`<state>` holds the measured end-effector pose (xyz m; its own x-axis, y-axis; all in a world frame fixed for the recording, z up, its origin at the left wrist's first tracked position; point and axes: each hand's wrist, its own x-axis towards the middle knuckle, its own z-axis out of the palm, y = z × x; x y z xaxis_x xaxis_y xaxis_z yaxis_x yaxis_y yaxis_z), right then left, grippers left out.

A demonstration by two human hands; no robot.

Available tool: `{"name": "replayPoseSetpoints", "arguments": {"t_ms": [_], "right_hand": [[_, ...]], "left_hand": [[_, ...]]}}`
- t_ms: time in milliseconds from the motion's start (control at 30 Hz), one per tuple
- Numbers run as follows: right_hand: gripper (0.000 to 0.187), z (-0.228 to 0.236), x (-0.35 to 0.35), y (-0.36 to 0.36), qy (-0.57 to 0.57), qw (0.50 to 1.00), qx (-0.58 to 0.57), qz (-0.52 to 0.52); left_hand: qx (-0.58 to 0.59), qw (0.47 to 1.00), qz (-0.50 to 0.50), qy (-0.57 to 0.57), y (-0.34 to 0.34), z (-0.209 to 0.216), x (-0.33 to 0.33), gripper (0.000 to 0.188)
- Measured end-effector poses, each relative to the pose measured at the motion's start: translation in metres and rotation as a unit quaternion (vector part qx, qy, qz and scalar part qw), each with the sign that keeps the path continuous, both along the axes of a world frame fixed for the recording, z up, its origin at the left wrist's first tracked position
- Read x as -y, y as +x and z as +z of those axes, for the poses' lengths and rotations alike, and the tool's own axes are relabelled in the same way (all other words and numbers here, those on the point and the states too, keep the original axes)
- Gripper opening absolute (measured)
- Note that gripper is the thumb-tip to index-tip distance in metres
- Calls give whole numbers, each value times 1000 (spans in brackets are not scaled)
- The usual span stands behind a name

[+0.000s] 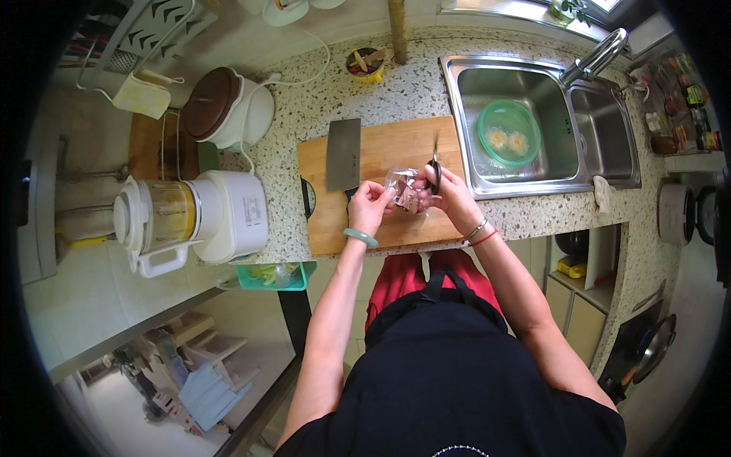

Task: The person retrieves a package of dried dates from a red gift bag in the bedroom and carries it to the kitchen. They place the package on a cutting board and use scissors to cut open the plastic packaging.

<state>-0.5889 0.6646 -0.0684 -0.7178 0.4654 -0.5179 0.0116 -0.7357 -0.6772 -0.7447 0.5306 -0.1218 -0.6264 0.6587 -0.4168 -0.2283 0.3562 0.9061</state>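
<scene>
Pinching a clear plastic packet, apparently not yet emptied, mid-frame in left hand; gripping black-handled scissors in right hand; unclear whether already cut open.

Exposure bright. Brightest at 1 o'clock: pale-framed window, near clipping. Glare on stainless-steel double-basin sink, 2 o'clock; glints on clear crinkled plastic packet near center. Fisheye bowing toward rim, black vignette at 3 and 9. Black short-sleeved top, 6 o'clock, loses shadow detail.

A kitchen — sink, cleaver, blender.
</scene>
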Motion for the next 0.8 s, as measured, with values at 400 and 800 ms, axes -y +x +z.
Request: {"name": "replayPoseSetpoints", "arguments": {"t_ms": [400, 800], "right_hand": [[17, 18, -11, -14, 411, 910, 54, -21], [25, 40, -7, -16, 378, 920, -104, -6]], "left_hand": [[-289, 946, -147, -17, 2, 93, -5, 11], [-83, 984, -75, 139, -5, 104, 3, 8]]}}
